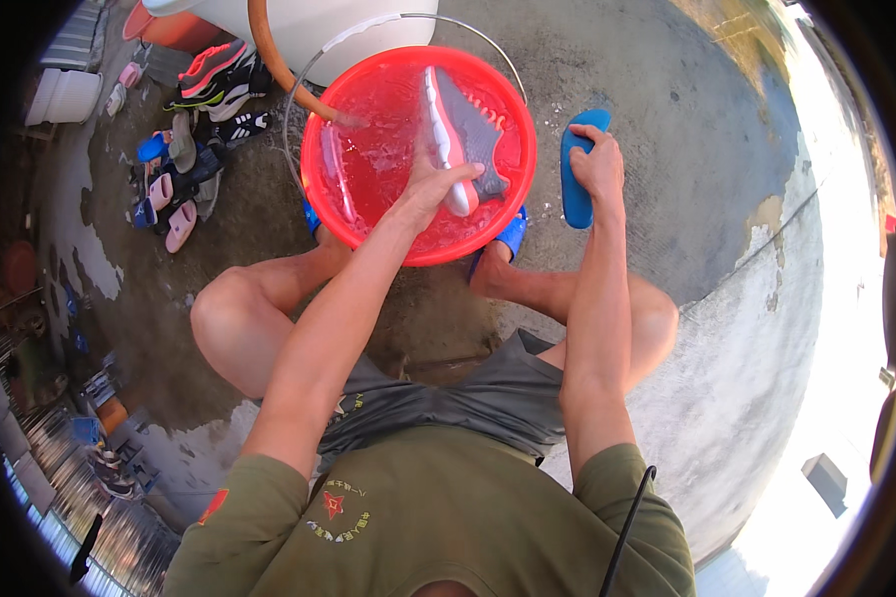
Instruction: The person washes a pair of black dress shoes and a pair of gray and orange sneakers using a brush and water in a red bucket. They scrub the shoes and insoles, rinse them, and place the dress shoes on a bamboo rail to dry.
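A red plastic bucket (529, 160) full of water stands before me, between my feet. My left hand (434, 185) holds a grey sneaker (469, 112) by its heel end, with the shoe tilted on its side over the water. The sneaker has a white and coral sole and orange laces. How deep it sits in the water I cannot tell. To the right of the bucket, my right hand (602, 166) grips a flat blue piece shaped like a shoe insole (578, 201). Another long pale thing (337, 175) lies in the water along the bucket's left wall.
An orange hose (270, 56) runs into the bucket, whose wire handle (504, 58) stands up behind it. A large white tub (388, 33) is at the back. Several shoes (220, 78) and slippers (182, 224) lie left on wet concrete (687, 186). Further left is a white pot (63, 95).
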Motion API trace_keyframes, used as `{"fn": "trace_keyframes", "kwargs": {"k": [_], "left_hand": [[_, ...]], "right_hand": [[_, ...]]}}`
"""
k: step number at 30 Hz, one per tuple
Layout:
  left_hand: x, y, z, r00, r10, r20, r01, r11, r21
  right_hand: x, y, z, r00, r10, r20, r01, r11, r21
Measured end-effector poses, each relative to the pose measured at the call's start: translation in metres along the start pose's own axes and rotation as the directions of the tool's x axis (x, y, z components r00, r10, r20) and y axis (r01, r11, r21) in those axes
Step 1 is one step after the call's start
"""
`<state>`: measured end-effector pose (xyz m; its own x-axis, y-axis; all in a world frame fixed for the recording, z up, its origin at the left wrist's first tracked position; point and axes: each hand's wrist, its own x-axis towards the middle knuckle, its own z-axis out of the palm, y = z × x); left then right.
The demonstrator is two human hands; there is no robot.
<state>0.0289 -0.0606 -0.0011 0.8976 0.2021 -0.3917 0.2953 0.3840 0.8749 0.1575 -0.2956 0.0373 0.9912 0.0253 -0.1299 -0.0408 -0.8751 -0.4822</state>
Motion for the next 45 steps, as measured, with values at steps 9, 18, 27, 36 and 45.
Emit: {"fn": "trace_keyframes", "kwargs": {"k": [9,18,27,36,45], "left_hand": [[-0.033,0.016,-0.053,0.918,-0.185,0.35,0.381,0.655,-0.652],[-0.036,0.017,-0.091,0.944,-0.27,0.191,0.322,0.619,-0.716],[-0.029,0.048,-0.071,0.925,-0.124,-0.36,0.102,0.992,-0.08],[-0.022,0.076,-0.035,0.991,0.136,0.007,-0.075,0.508,0.858],[0.024,0.067,-0.065,0.708,-0.285,0.646,-0.698,-0.144,0.701]], "right_hand": [[-0.071,-0.096,0.032,0.857,-0.516,0.021,0.496,0.833,0.245],[-0.069,-0.107,0.058,0.938,-0.343,-0.042,0.344,0.92,0.188],[-0.032,-0.124,0.083,0.953,-0.299,0.045,0.248,0.856,0.454],[-0.05,-0.137,0.091,0.939,-0.342,0.039,0.256,0.77,0.585],[-0.03,-0.092,0.103,0.87,-0.302,0.389,-0.123,0.63,0.767]]}}
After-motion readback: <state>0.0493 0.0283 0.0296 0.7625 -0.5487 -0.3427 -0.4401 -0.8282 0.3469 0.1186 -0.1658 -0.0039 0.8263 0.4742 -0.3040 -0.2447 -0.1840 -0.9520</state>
